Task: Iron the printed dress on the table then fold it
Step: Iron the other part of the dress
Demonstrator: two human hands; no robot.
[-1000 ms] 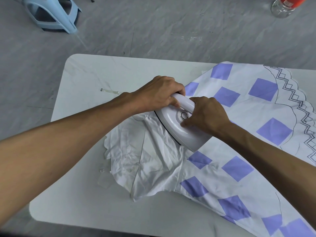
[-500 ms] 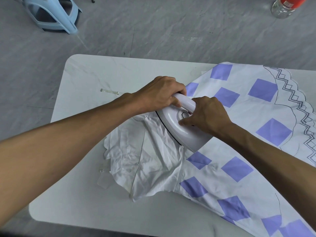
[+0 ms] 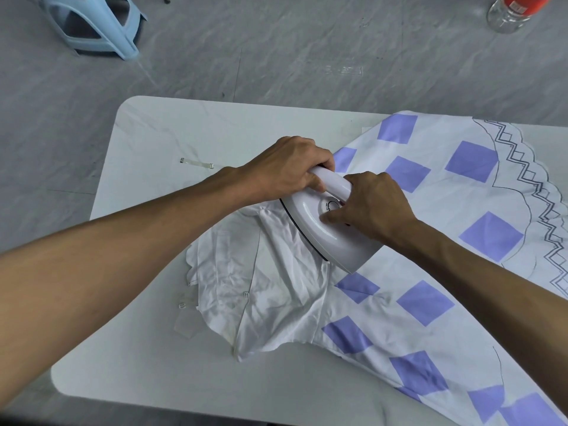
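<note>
The printed dress, white with purple squares and a zigzag hem, lies spread over the right half of the white table. Its crumpled white top part is near the table's middle. A white iron rests flat on the dress where top meets skirt. My left hand is closed around the iron's handle. My right hand rests on the iron's body, with fingertips on the dial.
A clear strap piece lies on the table's left part, and small clear bits lie by the dress top. On the grey floor stand a light blue plastic stool and a bottle with a red label.
The iron and both hands have barely shifted, a touch to the right. My right fingers stay at the dial.
</note>
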